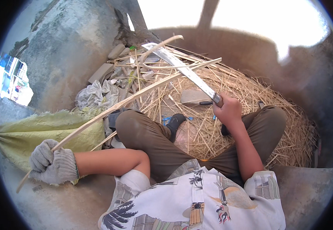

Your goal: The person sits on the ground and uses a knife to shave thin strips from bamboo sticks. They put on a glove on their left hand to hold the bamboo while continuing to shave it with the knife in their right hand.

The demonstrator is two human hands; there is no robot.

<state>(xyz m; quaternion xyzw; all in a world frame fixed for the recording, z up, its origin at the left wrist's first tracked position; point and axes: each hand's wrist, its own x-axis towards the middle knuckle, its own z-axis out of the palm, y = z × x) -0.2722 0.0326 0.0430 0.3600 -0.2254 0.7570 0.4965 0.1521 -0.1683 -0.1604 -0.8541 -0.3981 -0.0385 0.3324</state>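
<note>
My left hand [54,163], in a grey knitted glove, is closed around the lower end of a long pale strip of split wood or bamboo [116,106]. The strip slants up and away to the right, over my left knee. Bare and closed, my right hand [229,109] grips the short handle of a machete [198,81]. Its long blade points up and to the left, crossing the strip near the far end. By the blade's tip a peeled sliver [162,43] curls upward. Whether the edge touches the strip I cannot tell.
Straw-like shavings [289,130] cover the floor around my crossed legs. A flat stone [195,96] and a black-handled tool [206,103] lie between my knees. Leftward are a yellow-green woven sack [51,130], a crumpled plastic bag [97,94] and a brick [101,73]. Walls stand left and ahead.
</note>
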